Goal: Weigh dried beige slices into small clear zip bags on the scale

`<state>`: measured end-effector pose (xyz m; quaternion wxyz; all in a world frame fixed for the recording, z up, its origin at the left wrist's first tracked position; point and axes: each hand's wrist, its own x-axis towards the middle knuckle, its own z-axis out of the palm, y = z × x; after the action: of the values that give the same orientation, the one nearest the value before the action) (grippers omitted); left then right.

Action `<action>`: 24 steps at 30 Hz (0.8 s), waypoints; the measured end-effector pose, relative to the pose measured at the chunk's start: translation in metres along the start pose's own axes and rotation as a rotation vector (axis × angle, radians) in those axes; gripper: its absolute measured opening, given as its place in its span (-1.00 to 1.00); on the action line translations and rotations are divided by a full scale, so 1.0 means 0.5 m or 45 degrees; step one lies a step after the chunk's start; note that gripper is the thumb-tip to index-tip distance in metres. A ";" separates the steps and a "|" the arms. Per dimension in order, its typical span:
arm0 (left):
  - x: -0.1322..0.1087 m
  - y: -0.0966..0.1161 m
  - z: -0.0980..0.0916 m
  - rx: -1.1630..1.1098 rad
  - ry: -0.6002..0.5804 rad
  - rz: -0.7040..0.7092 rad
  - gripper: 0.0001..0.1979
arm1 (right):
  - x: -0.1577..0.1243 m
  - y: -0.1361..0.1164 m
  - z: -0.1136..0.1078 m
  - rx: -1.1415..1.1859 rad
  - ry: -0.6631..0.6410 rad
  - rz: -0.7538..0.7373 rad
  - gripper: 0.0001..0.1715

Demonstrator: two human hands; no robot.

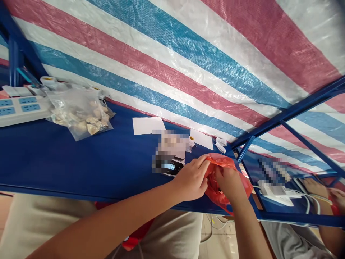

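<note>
A red plastic bag (244, 181) stands at the right end of the blue table. My left hand (192, 180) is closed on the bag's left rim. Inside the bag's mouth is my right hand (228, 180), its fingers bent down and mostly hidden by the red film, so what they hold cannot be made out. Just left of the bag sits a small digital scale (172, 167) with a lit display. Something pale lies on its pan, partly blurred out.
Clear zip bags of pale chunks (93, 117) lie at the left beside a white power strip (21, 108). White paper sheets (148, 126) lie along the back. A striped tarp (161, 64) rises behind. Past a blue frame bar (245, 149), another person's hands (314, 187) are at the right.
</note>
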<state>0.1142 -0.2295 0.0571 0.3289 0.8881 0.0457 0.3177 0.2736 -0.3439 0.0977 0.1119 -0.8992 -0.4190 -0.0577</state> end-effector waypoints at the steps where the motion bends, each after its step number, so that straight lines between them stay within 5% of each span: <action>1: 0.000 0.003 0.003 -0.006 -0.018 0.006 -0.39 | -0.020 0.007 -0.008 0.008 -0.011 0.011 -0.66; 7: -0.005 0.005 0.005 -0.021 -0.099 0.012 -0.48 | -0.141 0.030 -0.047 0.198 -0.031 0.342 -0.53; 12: -0.006 -0.009 -0.019 -0.081 -0.046 -0.001 -0.48 | -0.161 0.000 -0.058 0.413 0.003 0.373 -0.52; 16: -0.004 -0.021 -0.063 -0.194 0.011 0.108 -0.69 | -0.173 -0.036 -0.091 0.781 0.112 0.529 -0.39; 20: 0.012 -0.079 -0.146 -0.224 0.256 0.207 -0.81 | -0.162 -0.086 -0.141 0.909 0.364 0.577 -0.35; 24: 0.014 -0.195 -0.241 -0.066 0.706 0.024 -0.82 | -0.055 -0.132 -0.141 0.709 0.358 0.275 -0.58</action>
<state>0.0604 -0.0844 0.0711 0.3235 0.7589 0.1174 0.5529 0.2046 -0.3408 0.1706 0.4156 -0.8566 -0.3015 -0.0522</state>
